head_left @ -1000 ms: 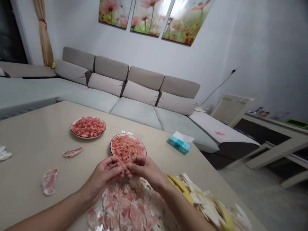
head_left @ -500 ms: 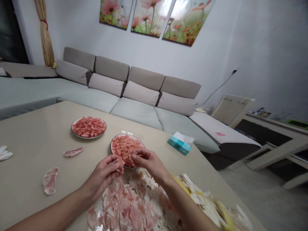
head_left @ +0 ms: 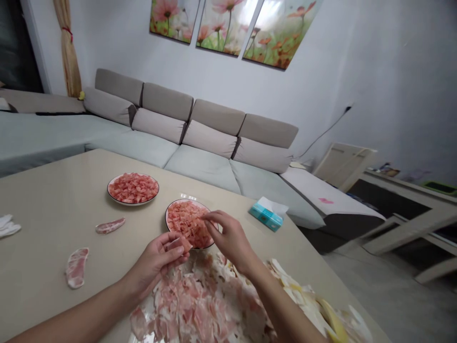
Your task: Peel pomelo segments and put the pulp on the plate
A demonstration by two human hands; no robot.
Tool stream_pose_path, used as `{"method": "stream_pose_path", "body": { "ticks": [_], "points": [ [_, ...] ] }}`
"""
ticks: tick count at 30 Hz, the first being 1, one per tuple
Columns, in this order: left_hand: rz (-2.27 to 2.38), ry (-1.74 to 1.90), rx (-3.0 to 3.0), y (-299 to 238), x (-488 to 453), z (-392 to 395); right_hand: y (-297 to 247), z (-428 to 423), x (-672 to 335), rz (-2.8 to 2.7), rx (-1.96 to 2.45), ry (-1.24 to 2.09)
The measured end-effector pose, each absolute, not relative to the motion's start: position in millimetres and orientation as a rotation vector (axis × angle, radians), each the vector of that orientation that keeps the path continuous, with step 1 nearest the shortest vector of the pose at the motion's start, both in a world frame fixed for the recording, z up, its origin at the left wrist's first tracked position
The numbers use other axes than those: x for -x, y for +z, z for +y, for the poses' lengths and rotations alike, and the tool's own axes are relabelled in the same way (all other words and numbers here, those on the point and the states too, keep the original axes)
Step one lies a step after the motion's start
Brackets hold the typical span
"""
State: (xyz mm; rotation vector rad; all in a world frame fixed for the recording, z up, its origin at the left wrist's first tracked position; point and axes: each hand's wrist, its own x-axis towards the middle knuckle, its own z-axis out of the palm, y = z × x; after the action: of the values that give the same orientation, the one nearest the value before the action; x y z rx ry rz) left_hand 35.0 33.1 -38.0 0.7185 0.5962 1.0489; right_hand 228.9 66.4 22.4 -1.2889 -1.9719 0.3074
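My left hand (head_left: 157, 259) is shut on a small piece of raw pink meat (head_left: 181, 244), just in front of the near round plate (head_left: 166, 224). That plate holds a heap of diced pink meat (head_left: 187, 224). My right hand (head_left: 230, 240) hangs over the plate's right side, fingers apart, with nothing visible in them. Below both hands lies a large pile of sliced meat and white fat (head_left: 194, 305). A second plate (head_left: 133, 204) of diced meat stands farther back. Two long meat slices (head_left: 76, 267) (head_left: 110, 226) lie loose on the table to the left.
Both plates stand on a beige table (head_left: 46, 190), whose edge runs along the right. White fat scraps (head_left: 7, 226) lie at the left, more scraps sit on a yellow item (head_left: 332, 319), and a teal tissue pack (head_left: 266, 216) is near the edge. A grey sofa (head_left: 203, 171) stands behind.
My hands have separated: the right hand has moved up and rightward over the near plate. The left hand stays nearly in place, still holding the meat piece.
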Motion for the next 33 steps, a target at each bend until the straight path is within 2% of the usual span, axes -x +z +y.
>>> {"method": "stream_pose_path", "body": {
  "ticks": [4,6,25,33],
  "points": [
    [0.575,1.013,-0.777,-34,-38,26,21,16,-223,-1.831,1.339,0.785],
    [0.54,0.992,-0.83,-34,-41,22,14,-1,-219,-1.746,1.362,0.879],
    [0.657,0.906,-0.936,-42,-44,17,-12,-19,-216,-1.478,1.3,1.075],
    [0.634,0.921,-0.876,-40,-45,17,-16,-20,-216,-1.53,1.304,1.029]
  ]
}}
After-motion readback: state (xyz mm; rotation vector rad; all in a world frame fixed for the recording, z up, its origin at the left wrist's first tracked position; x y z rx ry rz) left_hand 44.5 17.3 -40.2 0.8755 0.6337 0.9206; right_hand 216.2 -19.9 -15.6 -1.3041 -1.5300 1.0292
